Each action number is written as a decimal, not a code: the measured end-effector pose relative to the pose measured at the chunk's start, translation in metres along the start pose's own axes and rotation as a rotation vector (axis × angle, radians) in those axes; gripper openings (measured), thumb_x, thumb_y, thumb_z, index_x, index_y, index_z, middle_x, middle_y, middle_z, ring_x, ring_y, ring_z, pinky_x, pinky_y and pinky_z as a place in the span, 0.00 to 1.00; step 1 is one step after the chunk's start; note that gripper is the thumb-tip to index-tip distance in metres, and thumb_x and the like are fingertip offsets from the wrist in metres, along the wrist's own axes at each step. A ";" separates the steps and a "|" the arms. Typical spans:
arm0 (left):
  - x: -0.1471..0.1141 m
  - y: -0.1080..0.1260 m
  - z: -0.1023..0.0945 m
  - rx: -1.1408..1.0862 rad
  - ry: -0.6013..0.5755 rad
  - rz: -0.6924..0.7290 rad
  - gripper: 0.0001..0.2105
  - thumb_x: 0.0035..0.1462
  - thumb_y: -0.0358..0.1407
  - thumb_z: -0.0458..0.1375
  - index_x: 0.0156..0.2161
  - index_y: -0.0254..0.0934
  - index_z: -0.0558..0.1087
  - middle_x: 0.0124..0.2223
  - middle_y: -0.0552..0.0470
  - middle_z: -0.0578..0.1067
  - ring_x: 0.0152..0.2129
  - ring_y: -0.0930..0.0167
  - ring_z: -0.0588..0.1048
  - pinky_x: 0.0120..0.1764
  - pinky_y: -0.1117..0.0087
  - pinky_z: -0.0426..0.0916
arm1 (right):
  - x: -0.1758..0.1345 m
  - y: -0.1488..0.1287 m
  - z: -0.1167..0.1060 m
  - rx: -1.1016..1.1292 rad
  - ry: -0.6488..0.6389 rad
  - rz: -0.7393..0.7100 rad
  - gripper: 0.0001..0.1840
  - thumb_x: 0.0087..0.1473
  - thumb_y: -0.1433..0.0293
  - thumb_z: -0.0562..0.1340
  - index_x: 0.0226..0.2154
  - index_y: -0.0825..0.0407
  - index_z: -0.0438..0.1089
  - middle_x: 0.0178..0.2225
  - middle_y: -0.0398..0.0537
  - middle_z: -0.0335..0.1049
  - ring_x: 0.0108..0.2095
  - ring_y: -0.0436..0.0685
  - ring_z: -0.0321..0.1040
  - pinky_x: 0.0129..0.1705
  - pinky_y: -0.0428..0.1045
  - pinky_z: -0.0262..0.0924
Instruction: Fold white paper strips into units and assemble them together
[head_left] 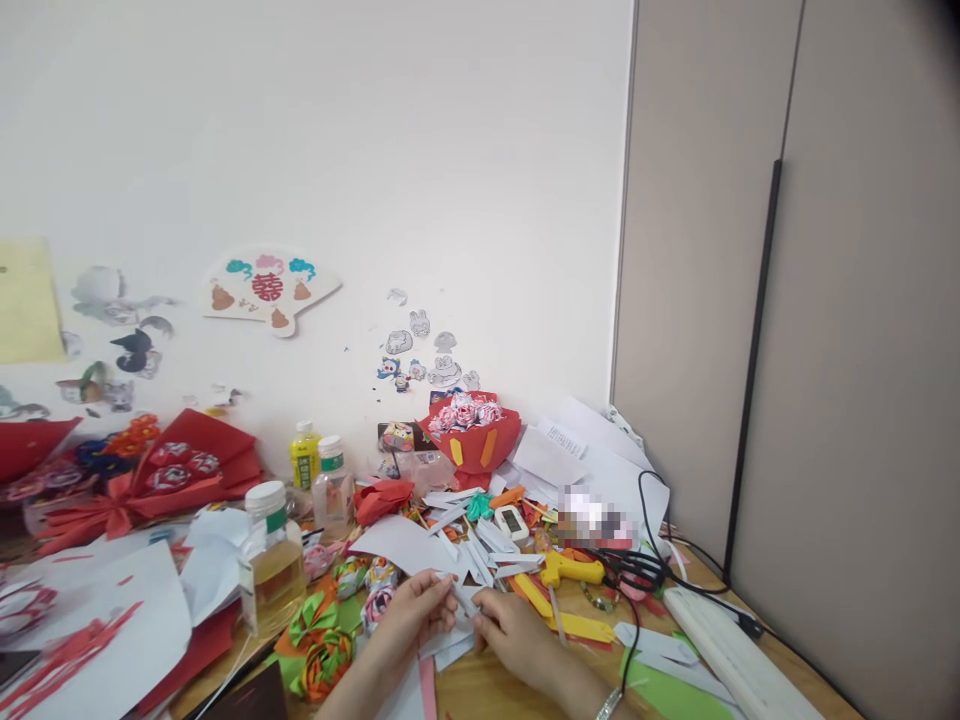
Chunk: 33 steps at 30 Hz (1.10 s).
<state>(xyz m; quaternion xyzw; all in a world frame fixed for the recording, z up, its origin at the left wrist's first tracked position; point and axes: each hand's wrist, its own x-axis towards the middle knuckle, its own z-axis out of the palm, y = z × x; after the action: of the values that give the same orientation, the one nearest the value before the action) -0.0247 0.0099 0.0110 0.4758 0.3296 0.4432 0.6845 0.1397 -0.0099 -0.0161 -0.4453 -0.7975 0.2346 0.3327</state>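
My left hand (pixel 420 612) and my right hand (pixel 516 632) are close together over the front of the table. Between them they hold a folded white paper strip (pixel 465 602), the left fingers pinching one end and the right fingers the other. Just beyond lie several similar folded white paper strips (pixel 476 560) in a loose pile. Left of my left hand are paper flowers in pink and white (pixel 377 604) and in orange and green (pixel 322 660). A yellow glue gun (pixel 571 570) lies to the right, beyond my right hand.
A red-wrapped bouquet (pixel 476 450) stands against the wall. A jar of amber liquid (pixel 276 570), a clear jar (pixel 332 490) and a yellow-green bottle (pixel 304 455) stand left. Black cables (pixel 630 570) and a white power strip (pixel 731 650) lie right, near the grey cabinet (pixel 697 300).
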 end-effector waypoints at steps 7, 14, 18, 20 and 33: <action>0.004 -0.004 -0.001 0.085 0.067 0.088 0.16 0.37 0.43 0.62 0.20 0.34 0.62 0.15 0.59 0.68 0.10 0.81 0.62 0.17 0.79 0.53 | 0.007 0.011 0.012 0.298 -0.049 0.043 0.03 0.50 0.73 0.49 0.29 0.53 0.57 0.15 0.36 0.59 0.17 0.46 0.57 0.21 0.40 0.50; 0.009 -0.009 -0.004 0.110 0.079 0.151 0.17 0.37 0.47 0.60 0.20 0.35 0.62 0.11 0.60 0.65 0.08 0.80 0.60 0.16 0.79 0.52 | 0.010 0.017 0.016 0.403 -0.065 0.058 0.04 0.51 0.71 0.49 0.29 0.52 0.57 0.12 0.33 0.53 0.13 0.45 0.51 0.16 0.39 0.44; 0.010 -0.007 -0.008 0.201 0.120 0.174 0.19 0.38 0.51 0.57 0.19 0.36 0.60 0.11 0.59 0.65 0.08 0.79 0.61 0.15 0.78 0.52 | 0.008 0.015 0.017 0.408 -0.078 0.092 0.05 0.51 0.71 0.49 0.29 0.53 0.58 0.12 0.33 0.53 0.13 0.45 0.50 0.16 0.39 0.44; 0.011 -0.008 -0.010 0.275 0.146 0.193 0.21 0.37 0.52 0.56 0.17 0.36 0.58 0.10 0.59 0.65 0.07 0.79 0.61 0.15 0.78 0.52 | 0.006 0.013 0.016 0.366 -0.085 0.088 0.06 0.51 0.71 0.49 0.26 0.53 0.59 0.12 0.34 0.53 0.13 0.45 0.50 0.17 0.40 0.44; 0.009 -0.032 0.005 0.701 0.120 0.216 0.25 0.38 0.60 0.48 0.18 0.37 0.60 0.11 0.61 0.58 0.09 0.78 0.58 0.13 0.76 0.51 | 0.003 0.003 0.012 0.311 -0.079 0.038 0.13 0.52 0.64 0.50 0.22 0.54 0.59 0.14 0.35 0.51 0.16 0.44 0.49 0.18 0.40 0.43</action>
<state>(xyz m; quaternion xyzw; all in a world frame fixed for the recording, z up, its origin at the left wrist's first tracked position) -0.0079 0.0113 -0.0177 0.6866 0.4488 0.4002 0.4087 0.1310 -0.0070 -0.0250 -0.3936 -0.7555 0.3788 0.3616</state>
